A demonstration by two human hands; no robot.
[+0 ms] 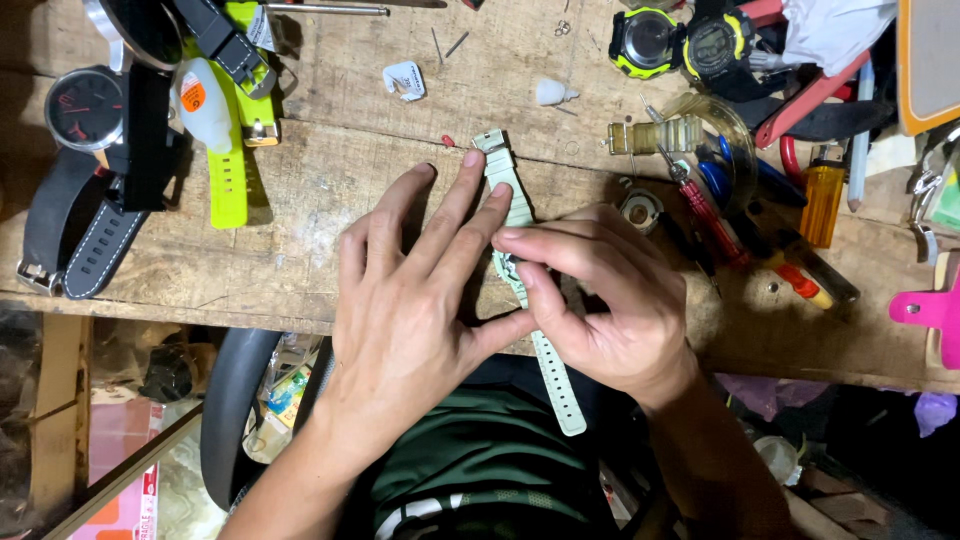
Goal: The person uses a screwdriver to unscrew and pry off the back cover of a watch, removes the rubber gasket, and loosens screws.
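A pale green watch [512, 262] with a long rubber strap lies lengthwise on the wooden bench [330, 190]; its lower strap end [560, 385] hangs over the near edge. My left hand [415, 290] presses on it, index and middle fingertips flat on the upper strap [497, 160] and thumb against the lower part. My right hand [600, 295] pinches the watch body at its middle with thumb and fingers. The case itself is mostly hidden under both hands.
At the left lie a black watch with a leather strap [85, 130], a neon yellow strap [230, 170] and a small glue bottle [200, 100]. Two black-and-yellow digital watches [680, 42], a red screwdriver [705, 205], pliers, an orange lighter [822, 200] and a pink tool [930, 310] crowd the right.
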